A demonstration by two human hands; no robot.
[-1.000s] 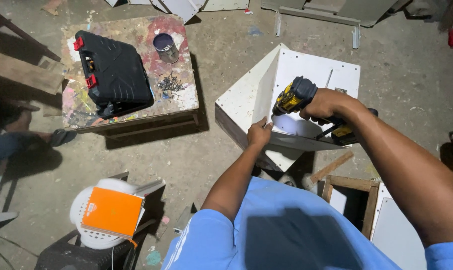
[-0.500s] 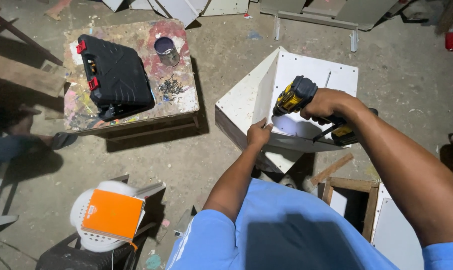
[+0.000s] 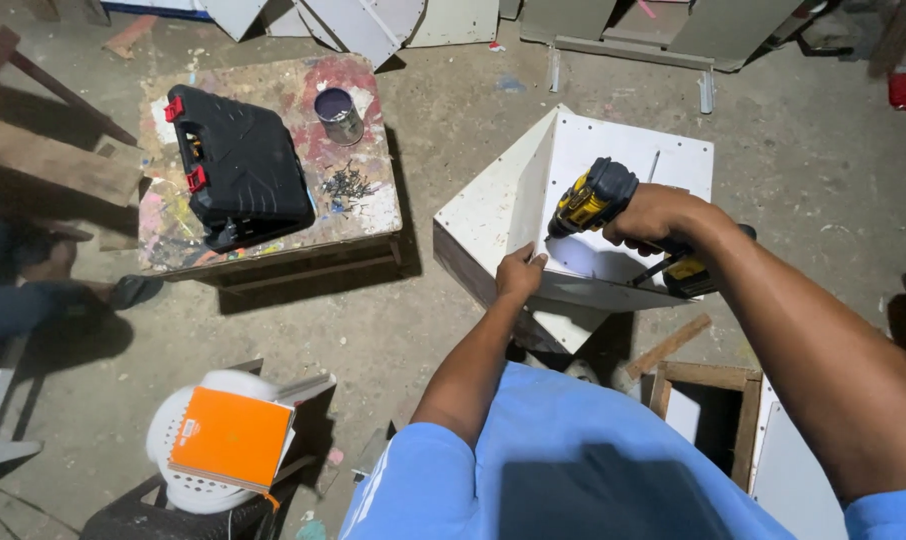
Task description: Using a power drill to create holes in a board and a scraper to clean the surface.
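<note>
Fingers of the right hand [image 3: 663, 215] were wrapped tight round the grip of a yellow-and-black cordless drill [image 3: 598, 200], its nose pointed down and leftward into the inner corner of a white boxed panel assembly [image 3: 493, 205] that stood on the concrete floor [image 3: 453, 90]. Just below the drill, the left hand [image 3: 518, 275] pressed against the assembly's near panel edge, fingers curled narrowly over it, steadying it.

The assembly looked stiff and flat-faced, probably laminated board: fairly heavy for its bulk, smooth enough to slide under the drill's push, with edges likely to chip. Its exposed panel edges seemed the soundest places to take hold. The drill looked dense, best held by its handle.

Left of the assembly, well apart, stood a paint-stained low table [image 3: 373, 215] bearing a black tool case [image 3: 238, 165], a small tin can [image 3: 340, 115] and loose screws [image 3: 348, 183].
</note>
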